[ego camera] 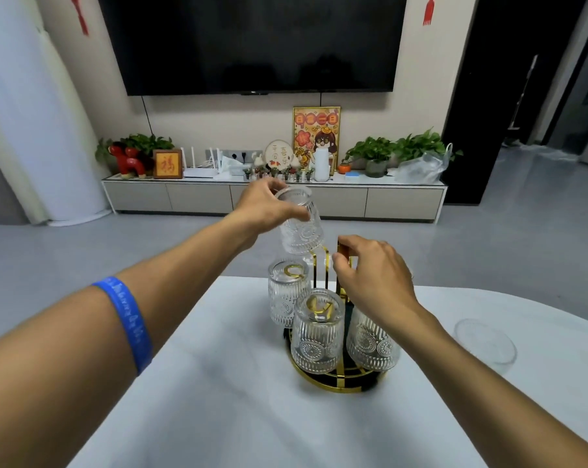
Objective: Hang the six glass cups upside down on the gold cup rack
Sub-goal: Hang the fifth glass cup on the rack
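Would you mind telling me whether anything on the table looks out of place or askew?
Nothing is spilled or broken. One glass cup stands apart on the white table, right of the gold cup rack, not hung. The cup in the left hand is tilted, mid-placement.

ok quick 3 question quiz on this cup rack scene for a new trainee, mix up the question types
1. True or false: the left hand holds a glass cup upside down above the gold cup rack.
2. How many cups can be seen already hanging on the rack?
A. one
B. three
C. six
3. Fill in: the right hand grips the rack's top ____, while one more cup waits on the white table to the right.

Key
1. True
2. B: back left, front and front right; any behind the right hand cannot be seen.
3. handle
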A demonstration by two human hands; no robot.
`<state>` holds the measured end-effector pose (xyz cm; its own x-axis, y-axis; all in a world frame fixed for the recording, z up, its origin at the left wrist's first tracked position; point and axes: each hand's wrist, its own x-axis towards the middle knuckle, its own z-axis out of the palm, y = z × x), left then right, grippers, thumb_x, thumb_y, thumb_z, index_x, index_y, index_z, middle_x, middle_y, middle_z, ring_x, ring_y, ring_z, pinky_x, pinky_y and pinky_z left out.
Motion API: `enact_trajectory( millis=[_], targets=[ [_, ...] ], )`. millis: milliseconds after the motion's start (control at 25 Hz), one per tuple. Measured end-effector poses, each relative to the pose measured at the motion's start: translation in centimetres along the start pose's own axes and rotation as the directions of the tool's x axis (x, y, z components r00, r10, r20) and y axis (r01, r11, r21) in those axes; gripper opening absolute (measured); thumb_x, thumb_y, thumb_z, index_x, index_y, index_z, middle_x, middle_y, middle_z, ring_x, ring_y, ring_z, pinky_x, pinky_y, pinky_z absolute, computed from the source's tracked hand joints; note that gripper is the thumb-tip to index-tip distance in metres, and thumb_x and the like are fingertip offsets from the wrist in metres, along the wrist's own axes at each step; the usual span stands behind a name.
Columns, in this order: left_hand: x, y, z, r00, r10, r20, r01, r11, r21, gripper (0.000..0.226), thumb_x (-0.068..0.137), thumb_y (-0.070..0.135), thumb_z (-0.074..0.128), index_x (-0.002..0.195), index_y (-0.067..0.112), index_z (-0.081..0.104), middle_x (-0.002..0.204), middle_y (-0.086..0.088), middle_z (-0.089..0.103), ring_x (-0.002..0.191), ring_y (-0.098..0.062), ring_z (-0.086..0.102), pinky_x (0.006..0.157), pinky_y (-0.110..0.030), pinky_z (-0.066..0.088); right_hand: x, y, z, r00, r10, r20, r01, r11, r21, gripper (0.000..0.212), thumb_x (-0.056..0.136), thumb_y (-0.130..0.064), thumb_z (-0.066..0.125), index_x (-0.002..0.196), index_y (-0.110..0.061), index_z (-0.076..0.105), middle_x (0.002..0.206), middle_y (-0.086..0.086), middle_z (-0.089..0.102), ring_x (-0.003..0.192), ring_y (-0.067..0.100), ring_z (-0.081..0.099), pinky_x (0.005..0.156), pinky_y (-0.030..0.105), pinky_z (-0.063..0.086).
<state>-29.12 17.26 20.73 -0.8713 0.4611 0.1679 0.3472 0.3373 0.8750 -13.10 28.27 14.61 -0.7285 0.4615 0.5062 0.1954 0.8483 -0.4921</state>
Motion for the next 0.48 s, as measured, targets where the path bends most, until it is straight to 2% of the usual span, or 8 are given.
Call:
enact_trajectory(
  millis=[160, 360, 480],
  targets=[
    [0.6, -1.3, 2.7, 0.995, -0.02, 0.095, 0.011, 0.995, 0.102, 0.07, 0.057, 0.022, 0.091, 0.118, 0.015, 0.058, 0.109, -0.003, 0.064, 0.096, -0.017, 0.06, 0.072, -0.025, 0.045, -0.2, 0.3, -0.1, 0.999, -0.032, 0.031, 0.033, 0.999, -0.019, 0.028, 0.091, -0.033, 0.05, 0.107, -0.019, 0.068, 0.093, 0.007, 0.073, 0.088, 0.028, 0.062, 0.072, 0.044, 0.055],
    [0.7, -2.0, 6.3, 0.982, -0.026, 0.188, -0.045, 0.93, 0.364, 0.08, 0.059, 0.022, 0.09, 0.129, 0.011, 0.055, 0.124, -0.007, 0.062, 0.108, -0.027, 0.059, 0.093, -0.04, 0.05, -0.5, 0.9, -0.7, 0.999, -0.028, 0.027, 0.029, 0.999, -0.024, 0.032, 0.091, -0.033, 0.052, 0.116, -0.021, 0.067, 0.101, 0.007, 0.074, 0.098, 0.028, 0.062, 0.076, 0.044, 0.055],
    [0.4, -3.1, 6.4, 0.976, -0.071, 0.204, -0.026, 0.899, 0.437, 0.08, 0.059, 0.021, 0.09, 0.129, 0.01, 0.055, 0.124, -0.009, 0.061, 0.106, -0.028, 0.059, 0.092, -0.041, 0.051, -0.6, 0.4, -0.5, 0.999, -0.031, 0.019, 0.031, 1.0, 0.003, 0.034, 0.09, -0.033, 0.054, 0.118, -0.018, 0.066, 0.104, 0.008, 0.074, 0.102, 0.029, 0.061, 0.079, 0.046, 0.055]
  ],
)
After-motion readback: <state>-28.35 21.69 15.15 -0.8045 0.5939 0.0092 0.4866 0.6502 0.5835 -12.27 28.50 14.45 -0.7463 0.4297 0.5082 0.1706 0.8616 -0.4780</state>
